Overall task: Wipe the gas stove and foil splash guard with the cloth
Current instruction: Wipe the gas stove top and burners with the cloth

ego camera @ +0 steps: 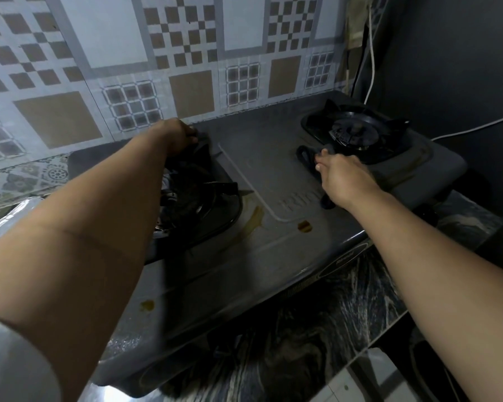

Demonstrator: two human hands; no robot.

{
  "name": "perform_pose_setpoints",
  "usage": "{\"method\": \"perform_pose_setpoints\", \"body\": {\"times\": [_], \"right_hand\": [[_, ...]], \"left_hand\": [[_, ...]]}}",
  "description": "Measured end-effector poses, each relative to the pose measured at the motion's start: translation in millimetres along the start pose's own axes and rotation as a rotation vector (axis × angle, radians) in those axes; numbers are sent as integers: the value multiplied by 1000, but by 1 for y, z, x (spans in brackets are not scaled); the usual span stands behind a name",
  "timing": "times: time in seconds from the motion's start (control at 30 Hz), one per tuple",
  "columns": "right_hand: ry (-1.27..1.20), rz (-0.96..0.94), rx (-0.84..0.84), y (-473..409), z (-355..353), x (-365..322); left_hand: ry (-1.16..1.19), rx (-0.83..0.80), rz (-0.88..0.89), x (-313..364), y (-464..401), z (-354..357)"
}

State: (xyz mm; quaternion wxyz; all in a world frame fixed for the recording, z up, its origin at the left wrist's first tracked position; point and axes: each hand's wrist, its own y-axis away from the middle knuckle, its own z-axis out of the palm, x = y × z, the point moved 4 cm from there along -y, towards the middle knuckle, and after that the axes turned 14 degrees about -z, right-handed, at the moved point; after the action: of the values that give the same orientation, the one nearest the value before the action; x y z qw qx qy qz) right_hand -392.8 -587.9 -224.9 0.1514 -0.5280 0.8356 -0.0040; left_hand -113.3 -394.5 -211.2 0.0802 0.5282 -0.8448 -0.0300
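Evidently mid-wipe: right hand (341, 177) flat on dark cloth (310, 159), fingers straight, pressing it onto stove (273, 250) just before right burner (353, 132). Left hand (176, 137) at stove's back left, fingers curled on grate (198, 181), probably lifting it clear. Brown stains (251, 221) remaining at stove's front.

- Dark marble-pattern counter (346, 309) carries the gas stove (273, 158), which sits directly on it, w/ its back edge near the tiled wall.
- White cable (476, 127) lies on the counter at the right, just beside the stove.
- Foil sheet (15, 213) lies at the far left.
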Motion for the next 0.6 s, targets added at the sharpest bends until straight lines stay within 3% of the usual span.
{"method": "perform_pose_setpoints", "body": {"times": [0.6], "right_hand": [[-53, 6, 38, -1, 1, 0]], "left_hand": [[114, 79, -82, 6, 33, -15]]}}
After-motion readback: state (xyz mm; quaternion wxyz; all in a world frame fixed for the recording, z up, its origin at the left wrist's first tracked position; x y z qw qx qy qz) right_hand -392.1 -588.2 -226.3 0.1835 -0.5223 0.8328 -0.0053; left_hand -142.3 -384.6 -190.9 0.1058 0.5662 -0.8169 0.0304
